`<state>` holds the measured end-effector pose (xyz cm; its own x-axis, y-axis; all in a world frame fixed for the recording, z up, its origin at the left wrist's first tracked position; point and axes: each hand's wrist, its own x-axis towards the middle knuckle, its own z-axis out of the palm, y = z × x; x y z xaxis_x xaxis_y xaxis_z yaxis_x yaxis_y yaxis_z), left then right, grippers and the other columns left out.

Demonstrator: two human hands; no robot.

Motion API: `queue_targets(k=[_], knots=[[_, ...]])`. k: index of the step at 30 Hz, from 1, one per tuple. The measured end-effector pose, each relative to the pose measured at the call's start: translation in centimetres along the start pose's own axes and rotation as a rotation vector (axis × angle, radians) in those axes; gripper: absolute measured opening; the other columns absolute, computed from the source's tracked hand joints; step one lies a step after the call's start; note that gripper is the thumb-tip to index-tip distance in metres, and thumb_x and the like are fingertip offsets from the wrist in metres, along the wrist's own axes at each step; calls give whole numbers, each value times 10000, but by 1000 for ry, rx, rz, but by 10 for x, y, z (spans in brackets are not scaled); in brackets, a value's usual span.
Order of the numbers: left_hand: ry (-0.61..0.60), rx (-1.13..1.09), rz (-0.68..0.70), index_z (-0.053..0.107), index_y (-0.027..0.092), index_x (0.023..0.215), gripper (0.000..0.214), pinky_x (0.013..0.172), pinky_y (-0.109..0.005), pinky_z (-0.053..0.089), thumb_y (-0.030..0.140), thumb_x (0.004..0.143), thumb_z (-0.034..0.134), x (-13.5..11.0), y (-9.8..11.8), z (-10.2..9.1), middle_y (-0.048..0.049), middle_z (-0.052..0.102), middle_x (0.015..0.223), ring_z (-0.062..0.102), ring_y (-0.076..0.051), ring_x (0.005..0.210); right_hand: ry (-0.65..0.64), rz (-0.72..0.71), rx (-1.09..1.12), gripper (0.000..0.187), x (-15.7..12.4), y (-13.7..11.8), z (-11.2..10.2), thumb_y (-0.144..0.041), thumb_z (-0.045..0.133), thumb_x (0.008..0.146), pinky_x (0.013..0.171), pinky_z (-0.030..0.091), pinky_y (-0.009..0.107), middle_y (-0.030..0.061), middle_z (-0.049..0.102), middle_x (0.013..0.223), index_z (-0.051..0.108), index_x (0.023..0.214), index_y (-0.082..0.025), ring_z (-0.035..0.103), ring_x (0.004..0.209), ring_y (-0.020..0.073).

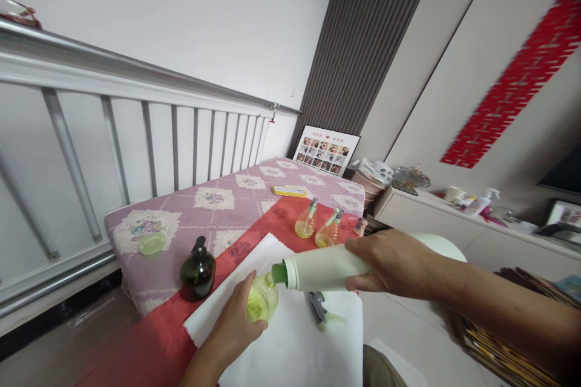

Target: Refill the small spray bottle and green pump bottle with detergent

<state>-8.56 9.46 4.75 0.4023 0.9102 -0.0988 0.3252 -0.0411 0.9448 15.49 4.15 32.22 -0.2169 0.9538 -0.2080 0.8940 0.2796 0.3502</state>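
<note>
My left hand [236,314] is wrapped round a small clear yellow-green bottle [265,297] with its neck open and some liquid inside. From the right, my right hand [385,263] grips a large pale-green bottle [324,267], tilted onto its side. The big bottle's green spout [279,273] meets the small bottle's mouth; whether liquid is flowing I cannot tell. Just below the big bottle, a grey and green spray head [319,311] lies on a white sheet [295,347]. A dark green pump bottle [198,272] stands left of my left hand.
Two clear spray bottles [305,222] stand on the red cloth [285,217] farther back. A yellow box [289,191] and a light green dish [151,244] rest on the floral-covered surface [249,183]. White railing [181,133] runs along the left; a cabinet [422,217] stands at right.
</note>
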Motion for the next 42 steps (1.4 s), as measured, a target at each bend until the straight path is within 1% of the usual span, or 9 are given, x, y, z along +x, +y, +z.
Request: queue_targets(k=[3, 8, 16, 19, 25, 31, 35, 38, 42], knots=[[-1, -5, -6, 260, 214, 1586, 1027, 1318, -428, 261, 236, 648, 677, -1, 0, 0, -94, 350, 1686, 333, -297, 1557, 7, -9, 9, 294, 0, 1, 1, -517, 648, 888, 570, 295, 338, 108, 799, 822, 651, 848, -226, 718, 723, 301], [-10, 15, -1, 238, 193, 1591, 1019, 1323, -442, 248, 234, 666, 663, -2, 0, 0, -104, 329, 1695, 326, -287, 1561, 45, -25, 38, 283, -1, 3, 5, -519, 652, 876, 554, 290, 348, 107, 793, 784, 629, 808, -245, 706, 681, 300], [-18, 23, -2, 228, 189, 1595, 1016, 1319, -442, 254, 243, 676, 658, -2, 1, -2, -108, 327, 1691, 324, -300, 1559, 44, -20, 35, 296, -1, 2, 4, -523, 639, 879, 561, 280, 335, 102, 794, 785, 615, 794, -241, 716, 691, 292], [-9, 12, 5, 240, 217, 1590, 1009, 1324, -442, 246, 235, 674, 662, -1, -3, 0, -90, 323, 1694, 313, -289, 1565, 47, -19, 48, 284, -1, 1, 2, -516, 638, 878, 560, 296, 345, 107, 794, 783, 614, 787, -248, 709, 683, 296], [17, -22, 18, 279, 254, 1576, 1005, 1321, -456, 260, 225, 660, 692, 2, -9, 2, -73, 378, 1669, 344, -302, 1550, 60, -30, 51, 273, -1, 2, 3, -519, 650, 871, 547, 310, 350, 94, 782, 759, 645, 815, -251, 691, 660, 294], [1, 4, 25, 249, 190, 1590, 1002, 1320, -445, 254, 224, 680, 667, 1, -7, 1, -115, 338, 1685, 323, -292, 1559, 42, -22, 25, 287, -1, 1, 3, -532, 648, 895, 560, 313, 346, 105, 798, 809, 641, 844, -249, 716, 704, 296], [-6, 3, 19, 236, 205, 1594, 1011, 1323, -438, 247, 225, 680, 668, 1, -6, 1, -108, 328, 1689, 319, -283, 1561, 45, -19, 16, 255, -2, 0, 2, -502, 659, 888, 556, 294, 346, 105, 800, 799, 636, 841, -252, 715, 696, 295], [-5, 3, 16, 240, 212, 1593, 1016, 1324, -434, 248, 230, 674, 672, 1, -7, 2, -100, 331, 1687, 318, -292, 1562, 53, -32, 19, 281, -1, 1, 2, -523, 646, 879, 550, 272, 338, 98, 795, 776, 632, 821, -248, 707, 676, 290], [3, -16, 25, 256, 219, 1586, 1008, 1326, -454, 253, 224, 670, 675, 1, -7, 2, -97, 364, 1665, 329, -303, 1555, 51, -27, -4, 295, -1, 1, 1, -533, 644, 885, 549, 264, 333, 97, 795, 774, 640, 828, -243, 706, 668, 280]])
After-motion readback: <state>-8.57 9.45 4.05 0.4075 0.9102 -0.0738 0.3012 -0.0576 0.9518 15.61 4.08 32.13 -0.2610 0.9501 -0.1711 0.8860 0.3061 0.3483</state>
